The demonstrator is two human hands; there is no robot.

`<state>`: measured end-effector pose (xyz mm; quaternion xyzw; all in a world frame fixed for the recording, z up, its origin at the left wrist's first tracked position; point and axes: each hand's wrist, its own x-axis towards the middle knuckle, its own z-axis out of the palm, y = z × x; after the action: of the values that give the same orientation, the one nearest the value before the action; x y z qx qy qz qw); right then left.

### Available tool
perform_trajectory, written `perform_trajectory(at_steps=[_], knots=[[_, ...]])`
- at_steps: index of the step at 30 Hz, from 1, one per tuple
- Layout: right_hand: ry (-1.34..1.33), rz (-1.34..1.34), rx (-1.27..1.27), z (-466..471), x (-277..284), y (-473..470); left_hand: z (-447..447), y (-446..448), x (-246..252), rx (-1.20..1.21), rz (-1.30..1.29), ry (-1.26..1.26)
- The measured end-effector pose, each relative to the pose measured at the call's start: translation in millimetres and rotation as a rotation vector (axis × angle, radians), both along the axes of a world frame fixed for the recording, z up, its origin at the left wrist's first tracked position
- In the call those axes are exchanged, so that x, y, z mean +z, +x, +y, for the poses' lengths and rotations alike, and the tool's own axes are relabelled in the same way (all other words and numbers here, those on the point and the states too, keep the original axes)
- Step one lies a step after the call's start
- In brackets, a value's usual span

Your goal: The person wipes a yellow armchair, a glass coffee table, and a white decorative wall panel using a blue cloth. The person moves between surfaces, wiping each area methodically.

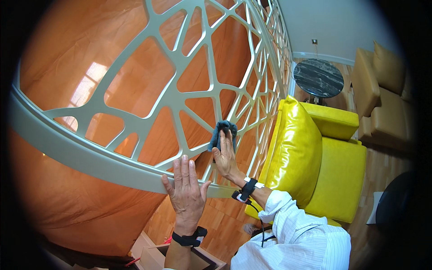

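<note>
A white lattice screen [170, 62] with irregular openings stretches up and away in front of me. My right hand [226, 158] presses a folded dark blue-grey cloth [216, 138] against its bars. The palm and fingers lie over the cloth, so part of it is hidden. Below and to the left, my left hand [187, 199] rests flat, fingers spread, on the screen's pale frame edge [111, 167], with nothing in it. Each wrist wears a black strap.
Orange sheeting [84, 216] hangs behind and below the screen. To the right stand a yellow armchair [341, 172] with a glossy cushion, a round black marble-topped table [319, 77] and a tan sofa [391, 114]. An open box-like item [152, 258] sits on the wood floor [219, 226].
</note>
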<state>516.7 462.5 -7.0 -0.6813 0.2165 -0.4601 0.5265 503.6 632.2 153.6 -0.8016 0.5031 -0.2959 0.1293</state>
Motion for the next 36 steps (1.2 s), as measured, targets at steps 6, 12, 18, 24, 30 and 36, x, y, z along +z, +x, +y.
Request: perform_trajectory(at_steps=[6, 12, 18, 24, 30, 36], knots=[[-0.134, -0.046, -0.065, -29.1, 17.4, 7.8, -3.6, -6.8, 1.5, -0.001, 0.038, -0.012], [-0.208, -0.044, -0.041, -41.6, 25.3, 7.3, -3.8, -6.6, 3.2, -0.001, 0.040, -0.001], [-0.291, -0.036, -0.074, -55.5, 31.2, 7.0, -6.0, -8.3, 2.6, 0.007, 0.047, 0.001], [-0.291, -0.113, -0.024, -66.5, 43.2, 2.5, -18.1, -8.6, 7.5, -0.013, 0.071, 0.009], [-0.267, -0.087, -0.006, -78.3, 56.2, 3.8, -24.6, -11.3, 12.1, -0.026, 0.118, -0.003], [-0.269, -0.117, -0.061, -80.4, 66.9, 8.2, -24.7, -13.7, 12.0, -0.007, 0.120, 0.012]])
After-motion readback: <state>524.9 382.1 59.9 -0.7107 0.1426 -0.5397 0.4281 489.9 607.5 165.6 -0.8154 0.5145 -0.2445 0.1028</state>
